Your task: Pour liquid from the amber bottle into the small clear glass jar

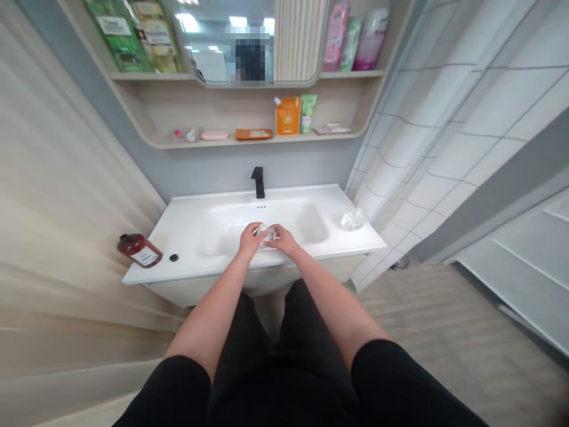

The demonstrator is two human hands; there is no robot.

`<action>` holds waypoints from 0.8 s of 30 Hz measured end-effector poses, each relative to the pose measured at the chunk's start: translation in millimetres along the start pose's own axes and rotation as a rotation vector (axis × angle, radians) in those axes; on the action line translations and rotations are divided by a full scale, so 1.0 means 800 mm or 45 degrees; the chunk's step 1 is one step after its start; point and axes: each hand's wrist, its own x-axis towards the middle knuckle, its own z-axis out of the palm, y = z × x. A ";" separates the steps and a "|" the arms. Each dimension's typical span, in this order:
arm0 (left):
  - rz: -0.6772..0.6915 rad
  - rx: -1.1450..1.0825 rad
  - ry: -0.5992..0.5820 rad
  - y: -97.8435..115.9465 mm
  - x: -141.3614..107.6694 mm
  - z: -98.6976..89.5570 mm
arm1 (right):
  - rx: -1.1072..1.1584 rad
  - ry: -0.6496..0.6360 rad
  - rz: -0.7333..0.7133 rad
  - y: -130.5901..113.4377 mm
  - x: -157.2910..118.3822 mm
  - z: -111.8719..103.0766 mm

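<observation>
Over the front rim of the white sink point(317, 222), both hands are closed around a small clear container point(267, 236). My left hand point(250, 238) grips its left side with bent fingers, and my right hand point(284, 240) grips its right side. The fingers partly hide the container, so its exact shape and top cannot be made out. Behind the hands stands a black faucet point(258, 182). Towards the right end of the counter lies another clear, crumpled-looking item point(352, 220), too blurred to name.
A reddish-brown bottle point(140, 250) with a white label is at the counter's left end, beside a small round black cap point(173, 258). Above, a shelf point(213, 143) carries an orange pouch point(288, 116), a green tube point(307, 114) and small items. A tiled wall point(413, 148) rises on the right.
</observation>
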 end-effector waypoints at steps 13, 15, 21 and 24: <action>-0.035 0.001 -0.348 0.024 -0.007 -0.023 | -0.069 0.360 0.067 -0.020 -0.024 -0.014; -0.018 0.198 -0.434 0.026 -0.015 -0.041 | -0.077 0.521 0.041 -0.017 -0.042 -0.038; 0.041 0.768 -0.516 0.023 -0.037 -0.067 | -0.267 0.968 0.243 0.023 -0.136 -0.177; 0.062 0.889 -0.574 0.025 -0.039 -0.061 | -0.368 1.177 0.369 0.047 -0.181 -0.254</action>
